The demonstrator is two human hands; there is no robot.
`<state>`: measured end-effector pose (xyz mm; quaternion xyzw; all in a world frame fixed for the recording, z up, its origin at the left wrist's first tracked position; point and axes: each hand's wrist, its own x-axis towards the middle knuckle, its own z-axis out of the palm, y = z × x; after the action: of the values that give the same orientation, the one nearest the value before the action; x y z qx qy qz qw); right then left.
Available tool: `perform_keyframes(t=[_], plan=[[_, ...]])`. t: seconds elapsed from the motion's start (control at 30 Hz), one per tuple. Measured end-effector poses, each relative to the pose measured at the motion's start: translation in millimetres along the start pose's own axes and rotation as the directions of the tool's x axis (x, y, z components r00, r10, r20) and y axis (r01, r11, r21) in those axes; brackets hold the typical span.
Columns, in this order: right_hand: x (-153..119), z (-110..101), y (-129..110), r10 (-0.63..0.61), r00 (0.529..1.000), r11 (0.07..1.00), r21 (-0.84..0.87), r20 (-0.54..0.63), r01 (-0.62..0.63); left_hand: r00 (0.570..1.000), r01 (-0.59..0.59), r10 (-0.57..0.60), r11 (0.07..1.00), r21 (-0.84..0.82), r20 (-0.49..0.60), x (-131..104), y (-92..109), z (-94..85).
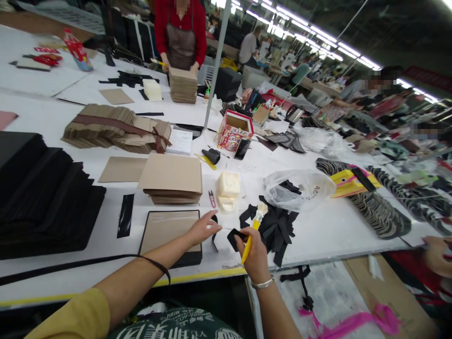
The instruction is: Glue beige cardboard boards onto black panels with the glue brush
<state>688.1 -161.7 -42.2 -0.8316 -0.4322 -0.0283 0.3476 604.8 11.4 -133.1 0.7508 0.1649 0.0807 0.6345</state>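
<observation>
My right hand is closed around a yellow-handled brush, its pale bristles pointing up and away. Between the same hand's thumb and fingers is a black strip. My left hand reaches over a black-edged board with a tan face, fingers apart. Another black strip, curled, is by its fingertips; whether they touch it I cannot tell. Beyond the hands stands a cream-coloured tub, with red-handled thread snips beside it. Loose black strips lie heaped right of the brush.
Tan boards are stacked behind the black-edged one. Tall black stacks occupy the left. A plastic bag, a patterned box and a yellow box stand farther back. Across the table a co-worker handles another board stack.
</observation>
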Motion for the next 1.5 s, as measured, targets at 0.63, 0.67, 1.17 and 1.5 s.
perform_keyframes(t=[0.63, 0.67, 1.17, 1.5], plan=[[21.0, 200.7, 8.5, 0.015, 0.997, 0.999, -0.045, 0.07, -0.012, 0.676, 0.535, -0.574, 0.814, -0.229, -0.462, -90.8, -77.7, -143.9], [23.5, 208.2, 10.2, 0.038, 0.995, 0.997, -0.063, 0.092, -0.032, 0.658, 0.547, -0.558, 0.816, -0.187, -0.506, -86.4, -81.6, -145.8], [40.3, 236.5, 18.4, 0.182, 0.958, 0.971, -0.195, 0.223, -0.14, 0.587, 0.717, -0.497, 0.686, 0.126, -0.639, -63.3, -108.2, -162.2], [42.0, 234.7, 20.0, 0.188, 0.954, 0.97, -0.199, 0.235, -0.142, 0.596, 0.743, -0.533, 0.65, 0.16, -0.6, -61.6, -111.9, -162.8]])
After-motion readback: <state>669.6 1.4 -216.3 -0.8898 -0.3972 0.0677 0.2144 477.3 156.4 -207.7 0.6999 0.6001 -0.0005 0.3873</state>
